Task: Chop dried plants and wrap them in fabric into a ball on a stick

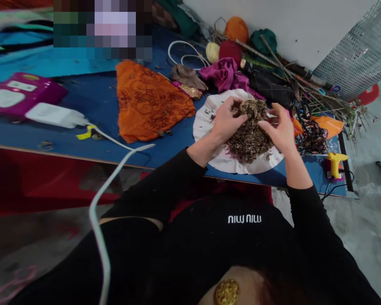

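A heap of dry, brown, shredded plant material lies on a round white cloth near the table's front edge. My left hand is curled against the heap's upper left side, with its fingertips partly hidden in the shreds. On the opposite side, my right hand curves inward, its thumb touching the heap and its fingers bent. Between the two hands a looser clump of the same shreds stands up. Small dark bits are scattered over the cloth's left part.
Left of the cloth lies an orange patterned fabric. A purple device and a white power strip trail a white cable across my front. Behind are purple cloth and dry twigs; a yellow glue gun sits at right.
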A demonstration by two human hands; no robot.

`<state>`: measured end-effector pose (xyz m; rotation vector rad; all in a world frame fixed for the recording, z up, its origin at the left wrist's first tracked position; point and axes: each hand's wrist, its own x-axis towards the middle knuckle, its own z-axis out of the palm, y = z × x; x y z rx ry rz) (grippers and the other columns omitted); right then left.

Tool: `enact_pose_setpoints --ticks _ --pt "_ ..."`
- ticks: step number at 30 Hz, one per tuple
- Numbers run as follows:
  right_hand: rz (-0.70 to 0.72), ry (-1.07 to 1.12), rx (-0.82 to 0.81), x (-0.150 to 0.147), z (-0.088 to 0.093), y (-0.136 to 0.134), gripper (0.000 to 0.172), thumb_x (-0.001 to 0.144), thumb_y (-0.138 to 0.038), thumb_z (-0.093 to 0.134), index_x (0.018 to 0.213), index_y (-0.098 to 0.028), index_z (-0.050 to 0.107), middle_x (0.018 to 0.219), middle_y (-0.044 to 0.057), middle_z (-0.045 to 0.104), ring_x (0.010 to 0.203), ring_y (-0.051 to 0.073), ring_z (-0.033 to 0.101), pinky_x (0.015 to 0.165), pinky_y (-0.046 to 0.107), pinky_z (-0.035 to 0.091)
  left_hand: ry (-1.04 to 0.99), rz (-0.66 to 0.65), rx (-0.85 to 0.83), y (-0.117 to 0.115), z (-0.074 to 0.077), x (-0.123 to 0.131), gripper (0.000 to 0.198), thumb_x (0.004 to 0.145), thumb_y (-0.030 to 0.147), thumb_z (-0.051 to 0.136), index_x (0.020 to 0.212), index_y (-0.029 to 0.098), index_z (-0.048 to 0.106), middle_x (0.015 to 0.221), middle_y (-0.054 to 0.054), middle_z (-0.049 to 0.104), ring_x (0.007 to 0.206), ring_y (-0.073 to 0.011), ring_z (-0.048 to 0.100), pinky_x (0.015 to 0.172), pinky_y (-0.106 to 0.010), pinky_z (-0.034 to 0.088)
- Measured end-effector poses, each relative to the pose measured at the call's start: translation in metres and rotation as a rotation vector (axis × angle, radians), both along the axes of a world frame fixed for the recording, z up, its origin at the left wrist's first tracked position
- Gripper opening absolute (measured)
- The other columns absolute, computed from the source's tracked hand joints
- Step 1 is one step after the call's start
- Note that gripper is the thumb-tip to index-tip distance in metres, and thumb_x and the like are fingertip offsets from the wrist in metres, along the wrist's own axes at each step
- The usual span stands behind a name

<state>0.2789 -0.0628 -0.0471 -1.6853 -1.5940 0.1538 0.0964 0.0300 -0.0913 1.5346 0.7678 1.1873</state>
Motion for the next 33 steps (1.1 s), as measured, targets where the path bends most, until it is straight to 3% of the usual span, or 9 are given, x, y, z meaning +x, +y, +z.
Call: enact_pose_setpoints --ticks 2,4,7,10,13,18,24,29,33 --pt "0.061 0.080 -0.065 -0.020 -0.009 0.019 0.071 0.082 -0.061 0.078 0.139 -0.024 0.058 0.132 0.011 0.072 0.121 0.030 0.068 0.108 0.054 0.056 0.008 -0.019 0.000 0.001 0.002 -0.002 0.037 0.075 0.017 0.070 0.112 0.018 0.064 0.114 -0.008 0.074 0.110 -0.0250 0.072 0.102 -0.042 0.060" --pt "0.087 0.125 -0.096 -0.028 -0.011 0.027 0.060 0.083 -0.056 0.077 0.131 -0.024 0.062 0.129 0.010 0.074 0.118 0.029 0.069 0.109 0.053 0.056 0.025 -0.034 -0.021 0.001 0.006 -0.005 0.034 0.079 0.021 0.068 0.112 0.018 0.066 0.113 -0.007 0.075 0.108 -0.0246 0.073 0.102 -0.043 0.060" --pt "0.103 0.134 -0.101 -0.027 -0.008 0.027 0.041 0.086 -0.045 0.073 0.121 -0.024 0.067 0.120 0.007 0.078 0.112 0.028 0.070 0.107 0.052 0.056 0.122 -0.033 -0.003 -0.001 0.017 -0.012 0.033 0.083 0.029 0.071 0.114 0.018 0.071 0.112 -0.007 0.078 0.108 -0.0263 0.073 0.103 -0.043 0.058" --pt "0.107 0.145 -0.096 -0.023 -0.008 0.023 0.034 0.084 -0.038 0.071 0.115 -0.023 0.070 0.114 0.006 0.079 0.108 0.027 0.071 0.106 0.051 0.056 0.254 0.013 0.052 -0.004 0.024 -0.015 0.029 0.082 0.030 0.075 0.109 0.019 0.076 0.111 -0.007 0.080 0.109 -0.0283 0.073 0.107 -0.045 0.055" --pt "0.128 0.232 -0.114 -0.020 -0.012 0.021 0.038 0.083 -0.039 0.072 0.117 -0.023 0.071 0.114 0.005 0.079 0.109 0.026 0.071 0.107 0.049 0.056 0.237 0.025 -0.017 -0.005 0.024 -0.015 0.021 0.086 0.029 0.073 0.104 0.020 0.078 0.107 -0.006 0.080 0.108 -0.0293 0.073 0.105 -0.046 0.057" --pt "0.155 0.466 -0.191 -0.015 -0.019 0.022 0.046 0.081 -0.051 0.075 0.119 -0.026 0.072 0.117 0.004 0.079 0.110 0.025 0.073 0.104 0.047 0.060 0.039 -0.048 -0.279 -0.003 0.020 -0.014 0.014 0.086 0.028 0.076 0.097 0.018 0.078 0.095 -0.006 0.079 0.098 -0.0281 0.074 0.089 -0.045 0.066" --pt "0.216 0.647 -0.225 -0.009 -0.020 0.021 0.059 0.073 -0.063 0.081 0.120 -0.028 0.073 0.119 0.003 0.079 0.110 0.027 0.075 0.099 0.048 0.062 -0.092 -0.124 -0.464 0.005 0.013 -0.014 0.020 0.088 0.036 0.080 0.095 0.018 0.075 0.084 -0.007 0.076 0.086 -0.0270 0.077 0.075 -0.045 0.071" --pt "0.214 0.604 -0.215 -0.010 -0.017 0.019 0.058 0.078 -0.063 0.077 0.124 -0.028 0.071 0.119 0.004 0.079 0.109 0.027 0.074 0.098 0.049 0.062 -0.062 -0.159 -0.420 0.002 0.019 -0.017 0.024 0.088 0.039 0.079 0.101 0.018 0.073 0.092 -0.008 0.075 0.095 -0.0280 0.076 0.080 -0.046 0.071" --pt "0.145 0.340 -0.157 -0.019 -0.015 0.018 0.059 0.085 -0.058 0.074 0.134 -0.027 0.065 0.128 0.007 0.075 0.121 0.029 0.069 0.108 0.053 0.057 -0.020 -0.202 -0.345 -0.007 0.028 -0.017 0.041 0.080 0.029 0.084 0.118 0.021 0.070 0.110 -0.008 0.074 0.107 -0.0309 0.074 0.087 -0.051 0.069"
